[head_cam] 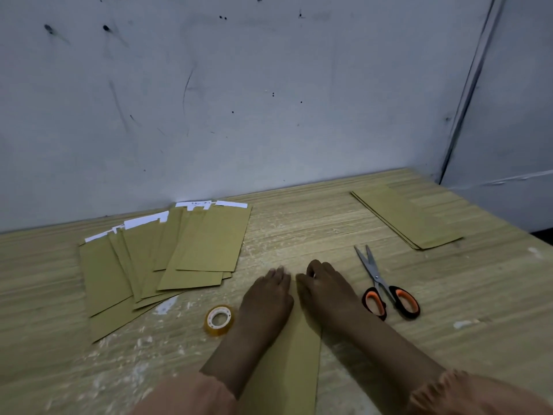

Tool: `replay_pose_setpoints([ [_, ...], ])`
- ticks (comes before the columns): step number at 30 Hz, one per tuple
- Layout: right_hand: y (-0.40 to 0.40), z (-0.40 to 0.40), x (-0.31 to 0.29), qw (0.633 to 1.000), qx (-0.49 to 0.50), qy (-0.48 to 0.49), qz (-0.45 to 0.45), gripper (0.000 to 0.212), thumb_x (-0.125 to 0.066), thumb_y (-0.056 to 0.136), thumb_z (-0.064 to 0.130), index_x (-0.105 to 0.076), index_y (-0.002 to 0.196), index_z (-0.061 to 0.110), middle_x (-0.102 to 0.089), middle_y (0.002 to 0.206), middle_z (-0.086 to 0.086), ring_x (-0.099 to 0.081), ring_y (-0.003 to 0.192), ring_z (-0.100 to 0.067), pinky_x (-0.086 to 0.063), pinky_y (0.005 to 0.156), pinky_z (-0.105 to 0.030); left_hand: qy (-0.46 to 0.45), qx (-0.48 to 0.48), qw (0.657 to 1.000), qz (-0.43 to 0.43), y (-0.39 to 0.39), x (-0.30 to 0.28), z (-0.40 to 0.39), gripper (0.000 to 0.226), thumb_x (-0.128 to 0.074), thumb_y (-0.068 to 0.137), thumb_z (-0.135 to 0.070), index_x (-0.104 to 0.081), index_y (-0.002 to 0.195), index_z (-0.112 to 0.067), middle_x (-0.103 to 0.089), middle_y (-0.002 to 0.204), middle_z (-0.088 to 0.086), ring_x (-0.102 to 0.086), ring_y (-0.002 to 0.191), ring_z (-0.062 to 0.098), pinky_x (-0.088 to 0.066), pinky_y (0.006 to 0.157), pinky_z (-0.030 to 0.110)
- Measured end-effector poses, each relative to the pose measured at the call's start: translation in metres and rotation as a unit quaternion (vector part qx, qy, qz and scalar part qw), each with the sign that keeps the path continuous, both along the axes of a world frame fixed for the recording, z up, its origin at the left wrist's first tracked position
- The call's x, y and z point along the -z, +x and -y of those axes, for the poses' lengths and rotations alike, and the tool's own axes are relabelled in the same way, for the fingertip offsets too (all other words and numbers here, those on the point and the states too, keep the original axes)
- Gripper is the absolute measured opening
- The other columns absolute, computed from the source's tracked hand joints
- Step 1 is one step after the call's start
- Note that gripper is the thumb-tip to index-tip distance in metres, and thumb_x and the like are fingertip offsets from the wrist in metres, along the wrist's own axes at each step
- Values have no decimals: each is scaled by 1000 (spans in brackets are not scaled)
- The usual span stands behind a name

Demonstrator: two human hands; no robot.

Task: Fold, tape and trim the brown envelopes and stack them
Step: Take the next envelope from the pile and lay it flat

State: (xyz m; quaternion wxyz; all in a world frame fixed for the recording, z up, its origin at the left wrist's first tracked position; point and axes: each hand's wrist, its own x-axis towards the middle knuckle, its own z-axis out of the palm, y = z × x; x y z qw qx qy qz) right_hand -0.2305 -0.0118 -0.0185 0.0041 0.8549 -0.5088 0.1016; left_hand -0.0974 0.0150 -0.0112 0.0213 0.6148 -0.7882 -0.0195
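Note:
A brown envelope [294,360] lies lengthwise on the wooden table in front of me, its far end under both hands. My left hand [266,298] rests flat on its left side with fingers straight. My right hand [324,287] has its fingers curled down over the far end; whether they pinch the paper is hidden. A loose spread of brown envelopes [167,259] with white strips at their tops lies to the left. A neat stack of brown envelopes [407,218] sits at the far right. A clear tape roll [219,319] lies left of my left wrist. Orange-handled scissors [384,290] lie partly open beside my right hand.
The wooden table [314,232] butts against a marked grey-white wall behind. Its right edge runs diagonally past the stack, with a dark gap beyond. Pale smears dot the tabletop near the tape roll.

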Motion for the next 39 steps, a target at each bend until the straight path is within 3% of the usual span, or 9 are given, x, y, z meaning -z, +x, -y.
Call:
replay_pose_setpoints([
  [4, 4, -5, -3, 999, -8, -35, -24, 18, -63, 54, 22, -73, 69, 22, -54, 63, 3, -53, 52, -13, -20, 48, -20, -58, -12, 998, 12, -3, 0, -5, 52, -17, 95, -18, -35, 143, -11, -40, 136, 8, -49, 114, 21, -37, 94, 28],
  [8, 4, -6, -1, 1000, -1, -6, 2, 32, -43, 95, 12, -59, 122, 12, -52, 112, -10, -50, 103, -26, -25, 71, -28, -111, 7, 993, 38, -4, 8, -6, 45, -31, 70, -18, -74, 80, -14, -60, 70, 2, -56, 52, 15, -44, 49, 22],
  [13, 12, -15, 3, 998, 6, 32, 55, 34, -41, 91, 17, -54, 121, 5, -43, 127, -11, -45, 115, -30, -35, 88, -33, -59, -17, 998, 4, -8, 10, -17, 54, -28, 74, -26, -73, 98, -6, -69, 97, 12, -56, 93, 27, -54, 68, 26],
  [17, 15, -17, 2, 997, -4, 46, 65, 63, -15, 83, 31, -55, 123, 3, -51, 128, -15, -50, 118, -31, -38, 97, -34, 47, -69, 995, -53, -8, 5, -19, 97, 25, 65, -47, -5, 152, -15, -1, 159, 5, -4, 146, 16, -3, 117, 33],
  [21, 10, -20, 4, 996, 11, 68, 56, 43, -24, 100, 24, -37, 140, 12, -32, 142, -9, -35, 127, -23, -28, 100, -25, 18, -76, 997, -25, -7, 7, -22, 104, 26, 57, -47, -7, 152, -19, -3, 159, -1, -5, 146, 12, -2, 116, 40],
  [25, 10, -20, -1, 998, 15, 52, 29, 38, -29, 101, 24, -36, 138, 17, -34, 133, -5, -34, 119, -23, -28, 90, -27, -7, -62, 998, 6, -2, 5, -23, 57, -25, 75, -34, -74, 101, -19, -70, 103, 1, -69, 92, 12, -51, 81, 44],
  [28, 8, -18, -2, 999, 12, 48, 10, 40, -29, 101, 23, -35, 140, 17, -35, 135, -6, -36, 120, -22, -29, 90, -28, 13, -72, 997, 13, 2, 1, -24, 72, -12, 73, -33, -68, 114, -13, -65, 118, 4, -63, 107, 12, -41, 97, 46],
  [33, 10, -21, -4, 998, 17, 59, 6, 39, -29, 101, 26, -36, 139, 17, -35, 135, -5, -36, 120, -22, -29, 92, -27, 19, -35, 998, 47, 2, -1, -27, 80, 16, 80, -37, -12, 151, -13, -4, 159, 4, -5, 146, 15, -2, 114, 45],
  [39, 9, -21, -10, 997, 6, 78, 12, 41, -31, 101, 30, -36, 139, 19, -34, 135, -5, -35, 120, -23, -30, 94, -30, -211, -80, 972, -61, 37, -1, -54, 40, -36, 78, -39, -69, 95, -25, -66, 98, -8, -61, 95, 15, -30, 84, 35],
])
